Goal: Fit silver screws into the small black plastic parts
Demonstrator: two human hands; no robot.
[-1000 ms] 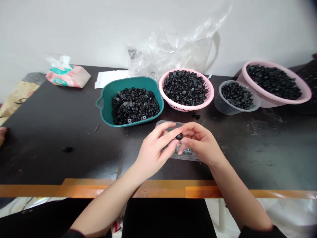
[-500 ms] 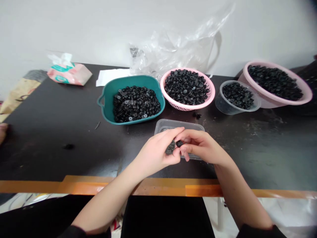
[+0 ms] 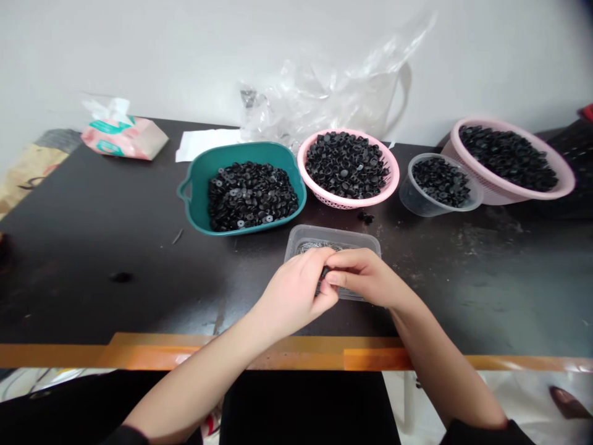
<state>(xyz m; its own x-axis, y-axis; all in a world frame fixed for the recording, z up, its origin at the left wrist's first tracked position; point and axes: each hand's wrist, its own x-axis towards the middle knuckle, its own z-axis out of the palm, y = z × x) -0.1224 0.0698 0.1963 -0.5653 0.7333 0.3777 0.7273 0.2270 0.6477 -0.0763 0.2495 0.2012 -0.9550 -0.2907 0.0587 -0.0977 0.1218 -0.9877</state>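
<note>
Over a clear plastic box holding thin metal pins, my two hands meet at the fingertips. Thumb and forefinger of my right hand pinch a small black plastic part. Curled around the other side of that part is my left hand, its fingers closed; what else they may hold is hidden. Only a little of the black part shows between the fingers.
Behind the box stand a green basin, a pink basket, a clear tub and another pink basket, all holding black parts. A tissue pack lies back left. Orange tape lines the front edge.
My right hand has shifted left, bringing the black part against my left fingers. My left fingers have drawn closed, and the part is now mostly covered. The view has shifted slightly.
</note>
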